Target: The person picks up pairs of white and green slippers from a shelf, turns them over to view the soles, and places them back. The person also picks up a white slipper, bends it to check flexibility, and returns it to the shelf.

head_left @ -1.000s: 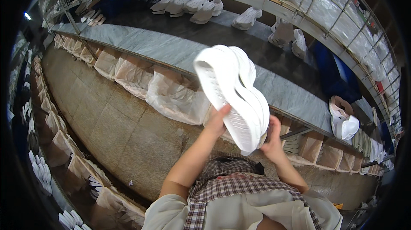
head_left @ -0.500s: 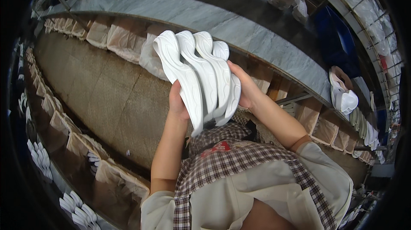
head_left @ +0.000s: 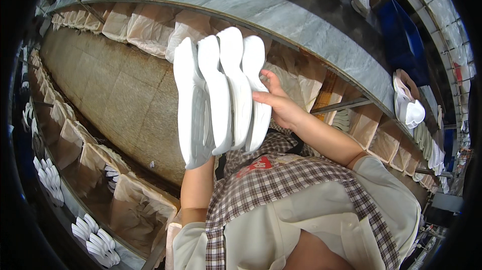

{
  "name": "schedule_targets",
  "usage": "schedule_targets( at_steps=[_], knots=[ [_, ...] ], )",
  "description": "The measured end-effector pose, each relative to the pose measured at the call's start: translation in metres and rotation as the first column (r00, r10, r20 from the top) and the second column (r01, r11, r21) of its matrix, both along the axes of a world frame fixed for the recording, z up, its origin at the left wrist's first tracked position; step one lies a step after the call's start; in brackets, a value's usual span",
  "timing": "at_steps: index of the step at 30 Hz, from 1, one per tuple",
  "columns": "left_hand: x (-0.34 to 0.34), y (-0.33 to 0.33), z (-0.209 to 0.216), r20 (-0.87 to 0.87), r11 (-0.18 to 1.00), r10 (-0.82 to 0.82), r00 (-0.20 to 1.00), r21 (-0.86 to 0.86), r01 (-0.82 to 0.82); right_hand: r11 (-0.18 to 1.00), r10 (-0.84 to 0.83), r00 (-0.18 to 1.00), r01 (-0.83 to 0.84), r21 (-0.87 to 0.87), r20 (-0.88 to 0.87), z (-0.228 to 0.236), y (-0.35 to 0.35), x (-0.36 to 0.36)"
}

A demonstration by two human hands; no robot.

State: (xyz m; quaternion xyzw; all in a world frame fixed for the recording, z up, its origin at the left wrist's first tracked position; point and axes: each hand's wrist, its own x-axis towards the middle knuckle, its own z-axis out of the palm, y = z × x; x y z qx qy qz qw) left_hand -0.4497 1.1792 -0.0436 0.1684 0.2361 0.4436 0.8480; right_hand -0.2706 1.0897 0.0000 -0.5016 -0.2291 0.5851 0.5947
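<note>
Several white shoe soles (head_left: 221,94) stand side by side in an overlapping row in front of me. Their smooth faces show, and the leftmost has a hollowed lower part turned toward me. My right hand (head_left: 282,105) grips the right edge of the row, thumb on the front of the outermost sole and fingertips just beyond its edge. Behind the lower left of the row, my left hand is hidden. Only its forearm (head_left: 197,187) shows, running up to the soles, which appear to rest in that hand.
A grey marble-like ledge (head_left: 261,6) curves across the far side, above lined bins (head_left: 150,31). Right of it are a blue crate (head_left: 401,41) and more soles (head_left: 409,106). At lower left, white soles (head_left: 95,240) lie on another ledge beside lined bins (head_left: 135,209).
The row of soles has turned, from contoured faces to smoother ones, and shifted slightly left. My left hand has gone behind it. My right thumb now lies across the outermost sole.
</note>
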Motion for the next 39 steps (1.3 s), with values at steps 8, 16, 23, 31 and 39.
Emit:
schedule_targets(
  at_steps=[8,16,23,31,39],
  knots=[
    [0.011,0.02,0.002,0.12,0.991,-0.13,0.984,0.059,0.124,0.987,-0.025,0.99,0.003,0.16,0.139,0.021,-0.002,0.004],
    [0.051,0.039,0.017,0.222,0.953,-0.302,0.927,0.1,0.287,0.965,-0.156,0.984,0.132,0.226,0.09,0.041,-0.001,0.001],
    [0.057,0.044,0.017,0.248,0.939,-0.342,0.906,0.13,0.319,0.979,-0.135,0.98,0.11,0.17,0.146,0.043,-0.009,0.008],
    [0.029,0.025,-0.002,0.25,0.905,-0.399,0.882,0.266,0.333,0.983,-0.169,0.985,0.167,0.082,0.026,0.034,-0.016,0.012],
    [0.046,0.025,0.003,0.258,0.913,-0.404,0.878,0.176,0.368,0.972,-0.205,0.978,0.2,0.127,0.031,0.04,-0.019,0.012]
  ],
)
